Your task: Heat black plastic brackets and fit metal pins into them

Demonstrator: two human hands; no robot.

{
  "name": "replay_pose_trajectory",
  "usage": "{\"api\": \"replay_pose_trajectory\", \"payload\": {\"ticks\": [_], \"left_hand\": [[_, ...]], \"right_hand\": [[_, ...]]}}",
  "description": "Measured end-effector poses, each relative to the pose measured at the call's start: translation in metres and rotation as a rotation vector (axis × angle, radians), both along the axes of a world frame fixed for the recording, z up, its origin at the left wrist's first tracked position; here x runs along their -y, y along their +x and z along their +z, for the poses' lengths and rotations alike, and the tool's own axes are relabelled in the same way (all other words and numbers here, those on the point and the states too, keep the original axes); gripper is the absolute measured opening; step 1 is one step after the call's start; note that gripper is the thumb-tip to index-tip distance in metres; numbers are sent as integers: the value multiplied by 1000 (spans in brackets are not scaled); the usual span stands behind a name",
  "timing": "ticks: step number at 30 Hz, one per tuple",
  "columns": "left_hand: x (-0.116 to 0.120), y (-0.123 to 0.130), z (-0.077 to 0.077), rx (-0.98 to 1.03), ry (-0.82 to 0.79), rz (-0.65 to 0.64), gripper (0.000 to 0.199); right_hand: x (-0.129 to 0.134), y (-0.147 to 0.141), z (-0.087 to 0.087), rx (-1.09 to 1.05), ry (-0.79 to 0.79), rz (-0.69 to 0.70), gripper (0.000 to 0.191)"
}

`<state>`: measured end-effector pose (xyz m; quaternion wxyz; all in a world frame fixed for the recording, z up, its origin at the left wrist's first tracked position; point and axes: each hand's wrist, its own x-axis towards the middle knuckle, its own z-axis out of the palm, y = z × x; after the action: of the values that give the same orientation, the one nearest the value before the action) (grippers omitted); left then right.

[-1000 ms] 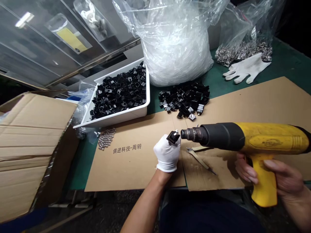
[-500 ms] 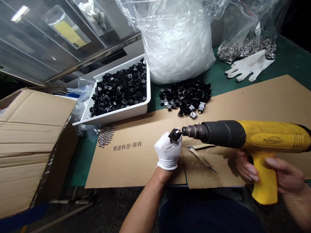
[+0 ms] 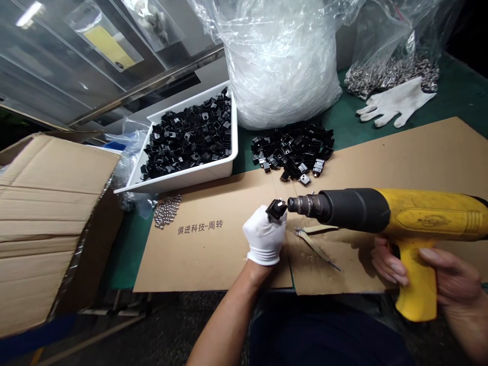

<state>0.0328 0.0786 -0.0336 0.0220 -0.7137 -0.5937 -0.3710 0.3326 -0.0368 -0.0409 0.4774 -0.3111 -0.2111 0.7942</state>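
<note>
Over a flat brown cardboard sheet (image 3: 198,259), a white-gloved left hand (image 3: 264,238) is pinching a small black plastic clip (image 3: 276,209), while a bare right hand (image 3: 450,282) is closing around the grip of a yellow-and-black heat gun (image 3: 381,211), its metal nozzle pointing at the clip from just beside it; slim steel tweezers (image 3: 316,249) are lying beneath the nozzle

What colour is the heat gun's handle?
The heat gun's handle is yellow, best seen in the head view.
</note>
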Motion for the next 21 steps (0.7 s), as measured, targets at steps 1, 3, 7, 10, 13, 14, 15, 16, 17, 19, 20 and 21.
{"api": "replay_pose_trajectory", "payload": {"ticks": [1,3,7,10,13,14,15,16,17,19,20,21], "left_hand": [[0,0,0,-6,-1,1,28],[1,1,1,-15,-4,5,29],[1,1,0,-8,1,9,28],[1,1,0,-7,5,13,28],[1,3,1,1,-3,13,29],[1,3,1,6,-9,15,29],[1,4,2,12,-14,15,29],[2,4,2,17,-18,14,29],[2,4,2,23,-22,11,28],[2,4,2,37,-26,1,25],[2,4,2,45,-27,-4,24],[2,4,1,53,-28,-11,22]], "right_hand": [[0,0,0,-1,0,-1,46],[0,1,-1,-9,-3,-2,46],[0,1,0,-22,-2,0,47],[-1,1,0,-24,23,10,46],[-2,1,1,-32,38,19,46],[-2,1,1,-34,39,22,47],[-1,0,1,-34,43,22,47],[-1,0,1,-33,47,19,46],[-1,0,1,-31,50,14,46],[0,0,0,-28,53,5,46],[0,0,0,-26,54,2,46],[0,0,0,-25,54,3,46]]}}
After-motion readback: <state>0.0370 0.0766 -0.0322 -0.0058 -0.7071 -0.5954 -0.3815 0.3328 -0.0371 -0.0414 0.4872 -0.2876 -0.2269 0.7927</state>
